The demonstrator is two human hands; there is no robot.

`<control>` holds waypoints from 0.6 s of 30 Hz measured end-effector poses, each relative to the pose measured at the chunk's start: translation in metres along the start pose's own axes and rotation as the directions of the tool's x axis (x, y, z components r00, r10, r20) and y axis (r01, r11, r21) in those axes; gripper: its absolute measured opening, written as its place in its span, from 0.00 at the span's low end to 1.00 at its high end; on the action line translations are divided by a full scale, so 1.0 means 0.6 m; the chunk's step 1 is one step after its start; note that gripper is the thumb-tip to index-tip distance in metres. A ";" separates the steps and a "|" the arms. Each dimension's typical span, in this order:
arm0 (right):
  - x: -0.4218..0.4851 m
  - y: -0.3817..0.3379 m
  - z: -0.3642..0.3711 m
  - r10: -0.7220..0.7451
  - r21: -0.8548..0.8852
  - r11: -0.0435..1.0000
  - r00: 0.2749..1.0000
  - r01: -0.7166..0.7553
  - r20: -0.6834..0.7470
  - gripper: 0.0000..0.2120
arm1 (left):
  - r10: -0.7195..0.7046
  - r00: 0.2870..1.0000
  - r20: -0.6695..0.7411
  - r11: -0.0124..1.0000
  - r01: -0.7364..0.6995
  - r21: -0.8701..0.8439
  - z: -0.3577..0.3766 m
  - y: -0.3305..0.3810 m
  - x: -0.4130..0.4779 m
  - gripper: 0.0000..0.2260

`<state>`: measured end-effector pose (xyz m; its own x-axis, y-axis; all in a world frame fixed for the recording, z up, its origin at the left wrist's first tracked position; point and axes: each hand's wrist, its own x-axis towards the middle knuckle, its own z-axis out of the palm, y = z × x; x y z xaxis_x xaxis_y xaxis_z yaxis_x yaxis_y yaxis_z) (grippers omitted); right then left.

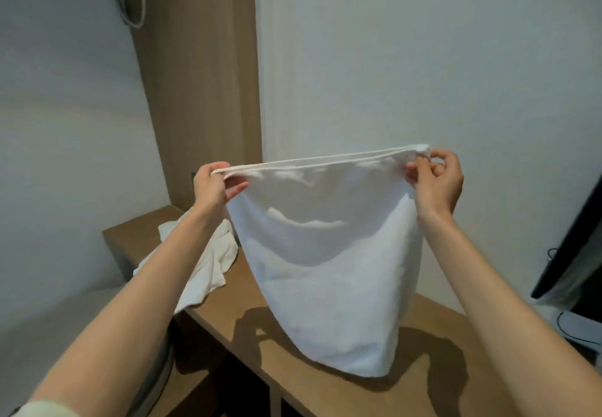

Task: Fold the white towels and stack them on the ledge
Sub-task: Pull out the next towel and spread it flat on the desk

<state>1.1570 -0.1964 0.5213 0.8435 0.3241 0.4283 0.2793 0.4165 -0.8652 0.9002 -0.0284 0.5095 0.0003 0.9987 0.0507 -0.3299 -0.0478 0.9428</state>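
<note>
White towel (325,270) hangs in the air, spread flat and stretched between both hands above the wooden worktop (423,367). Its hemmed top edge runs nearly level from one hand to the other, rising slightly toward the right. The left hand (211,185) pinches the top left corner, thumb on the near side and fingers curled behind the cloth. The right hand (438,178) pinches the top right corner between thumb and fingertips, with a small bunch of fabric sticking up above the grip. Both forearms reach forward, bare, well apart from each other.

The cloth narrows as it drops, and its lower edge comes down over the middle of the worktop, toward the near edge. A dark shadow lies right under it; whether the hem touches the wood or hangs just above cannot be told.

A second white towel (208,263) lies crumpled at the far left end of the worktop, partly hidden behind the left forearm, one part drooping over the near edge. At the right end stands a dark screen (573,247), tilted, with a thin black cable (566,332) near its base. A wooden panel (195,90) runs up the wall behind the left end.
</note>
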 end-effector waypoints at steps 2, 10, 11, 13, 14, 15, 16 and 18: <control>0.001 -0.034 0.009 -0.082 0.011 0.997 0.996 0.083 -0.042 0.11 | 0.122 0.991 -0.050 0.984 -0.128 -0.123 0.026 0.055 -0.003 0.11; -0.057 -0.091 -0.004 -0.495 -0.332 0.840 0.857 0.430 -0.143 0.06 | 0.604 0.779 -0.170 0.795 -0.605 0.049 0.000 0.153 -0.037 0.12; -0.074 -0.090 -0.008 -0.519 -0.329 0.828 0.844 0.455 -0.138 0.06 | 0.623 0.759 -0.188 0.780 -0.622 0.072 -0.014 0.151 -0.041 0.12; -0.116 -0.084 -0.013 -0.503 -0.274 0.847 0.854 0.456 -0.132 0.03 | 0.598 0.772 -0.215 0.799 -0.596 0.080 -0.042 0.135 -0.049 0.12; -0.137 -0.079 -0.016 -0.484 -0.252 0.860 0.865 0.443 -0.133 0.03 | 0.563 0.792 -0.236 0.821 -0.568 0.053 -0.055 0.125 -0.054 0.12; -0.157 -0.074 -0.019 -0.471 -0.246 0.868 0.872 0.432 -0.133 0.04 | 0.523 0.809 -0.266 0.843 -0.537 0.026 -0.067 0.114 -0.058 0.12; -0.176 -0.069 -0.022 -0.464 -0.256 0.870 0.875 0.422 -0.135 0.06 | 0.490 0.818 -0.302 0.861 -0.509 0.020 -0.081 0.103 -0.062 0.12; -0.209 -0.063 -0.026 -0.453 -0.284 0.871 0.880 0.402 -0.144 0.07 | 0.465 0.805 -0.370 0.873 -0.485 0.042 -0.107 0.083 -0.068 0.12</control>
<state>1.0480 -0.2661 0.4961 0.6816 -0.0256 0.7312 0.7123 0.2516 -0.6552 0.8230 -0.0705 0.5334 -0.5021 0.7876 0.3571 -0.2485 -0.5269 0.8128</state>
